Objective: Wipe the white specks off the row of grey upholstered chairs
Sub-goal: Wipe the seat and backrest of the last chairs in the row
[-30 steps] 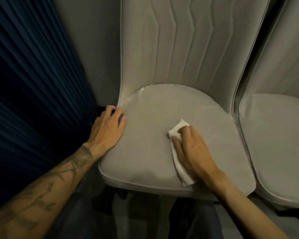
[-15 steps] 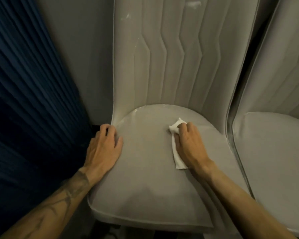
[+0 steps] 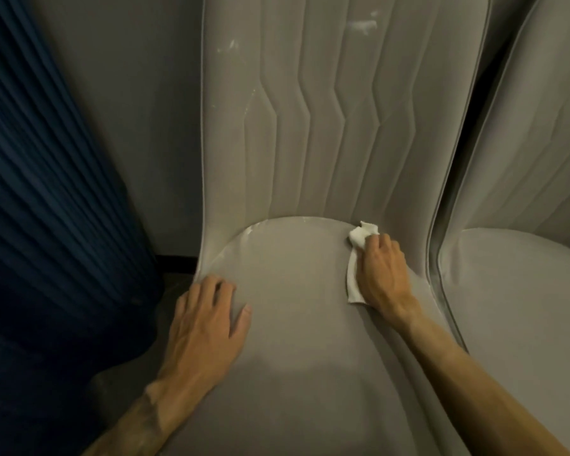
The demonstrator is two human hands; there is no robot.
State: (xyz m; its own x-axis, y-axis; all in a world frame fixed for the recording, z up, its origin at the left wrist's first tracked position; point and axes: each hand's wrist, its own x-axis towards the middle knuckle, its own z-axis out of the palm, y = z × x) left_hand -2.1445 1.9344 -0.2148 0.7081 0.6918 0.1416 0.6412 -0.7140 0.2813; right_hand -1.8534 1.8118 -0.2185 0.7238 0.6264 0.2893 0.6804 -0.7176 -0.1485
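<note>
The right hand (image 3: pixel 380 268), fingers curled on a crumpled white tissue (image 3: pixel 359 240), wipes the grey upholstered chair seat (image 3: pixel 293 324); the flat-fingered left hand (image 3: pixel 204 327) braces; white specks (image 3: pixel 364 26) on the backrest (image 3: pixel 310 126) await wiping.

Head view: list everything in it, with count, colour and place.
chairs: two, grey; one centre, the other at the right edge
white specks: several, white, on the centre backrest and the rear-left seat seam
cloth: one, white, rear right of the centre seat
curtain: one, dark blue, pleated, at left
wall: one, grey, between curtain and chair
left hand: one, flat on the seat's left edge
right hand: one, gripping the cloth on the seat
</note>
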